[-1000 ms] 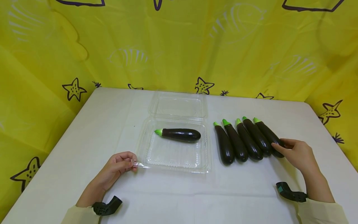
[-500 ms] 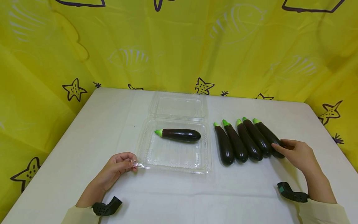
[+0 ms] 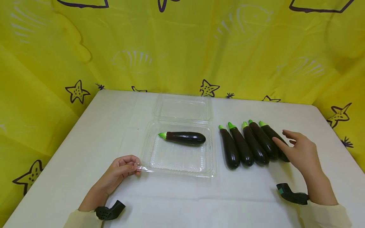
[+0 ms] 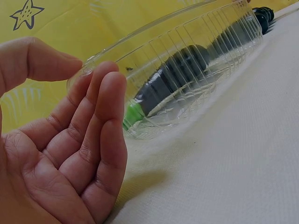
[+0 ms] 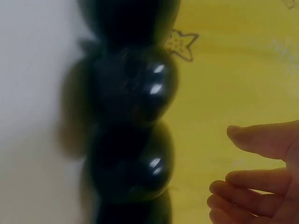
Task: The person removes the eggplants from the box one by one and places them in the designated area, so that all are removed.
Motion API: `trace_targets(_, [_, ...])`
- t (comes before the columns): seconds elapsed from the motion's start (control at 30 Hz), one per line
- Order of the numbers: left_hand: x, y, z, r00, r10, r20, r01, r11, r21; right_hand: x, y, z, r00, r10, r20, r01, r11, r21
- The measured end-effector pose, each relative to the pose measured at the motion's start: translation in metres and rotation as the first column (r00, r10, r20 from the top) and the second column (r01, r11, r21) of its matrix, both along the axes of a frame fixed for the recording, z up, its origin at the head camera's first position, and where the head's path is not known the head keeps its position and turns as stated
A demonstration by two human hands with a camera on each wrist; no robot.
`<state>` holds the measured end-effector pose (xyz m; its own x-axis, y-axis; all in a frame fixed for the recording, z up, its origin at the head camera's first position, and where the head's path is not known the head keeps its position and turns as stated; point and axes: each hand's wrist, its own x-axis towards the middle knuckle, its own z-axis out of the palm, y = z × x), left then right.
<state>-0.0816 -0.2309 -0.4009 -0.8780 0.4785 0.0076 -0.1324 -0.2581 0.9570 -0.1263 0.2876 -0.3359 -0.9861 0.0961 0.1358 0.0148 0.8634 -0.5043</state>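
Observation:
My left hand (image 3: 121,172) pinches the near left corner of a clear plastic clamshell container (image 3: 176,172) between thumb and fingers; the left wrist view shows the thumb on its rim (image 4: 154,28). Inside the container's base lies one eggplant (image 3: 186,138), its green stem end pointing left. To the right, several eggplants lie side by side on the table, stems pointing away. Over the rightmost eggplant (image 3: 273,134) my right hand (image 3: 303,152) hovers with fingers spread, holding nothing. In the right wrist view that hand (image 5: 261,172) is apart from the blurred eggplants (image 5: 135,88).
The container's lid (image 3: 183,107) lies folded back behind its base. A white cloth-covered table (image 3: 185,209) runs back to a yellow patterned curtain (image 3: 176,47). Black wrist cameras (image 3: 109,211) sit on both wrists.
My right hand has lifted off the rightmost eggplant's blunt end, moved slightly left and up, and spread its fingers. My left hand stays on the container corner.

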Motion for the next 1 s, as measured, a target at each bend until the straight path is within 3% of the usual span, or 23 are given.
trace_targets(0.27, [0.001,0.000,0.002,1.000,0.007,-0.009,-0.007,1.000,0.002,-0.001,-0.030,0.006,0.989,0.105,-0.100,-0.108,0.994,-0.027])
trace_targets(0.43, [0.001,0.000,0.003,1.000,0.015,0.002,-0.015,1.000,-0.009,-0.002,-0.054,0.001,0.971,0.208,-0.119,-0.209,0.978,0.005])
trace_targets(0.73, [-0.001,0.000,0.001,1.000,-0.003,-0.010,0.003,1.000,-0.011,-0.004,-0.093,0.003,0.932,0.313,-0.184,-0.314,0.949,0.024])
trace_targets(1.0, [-0.001,0.000,0.002,1.000,-0.003,-0.017,0.003,1.000,-0.006,-0.008,-0.126,0.007,0.901,0.411,-0.138,-0.407,0.912,0.058])
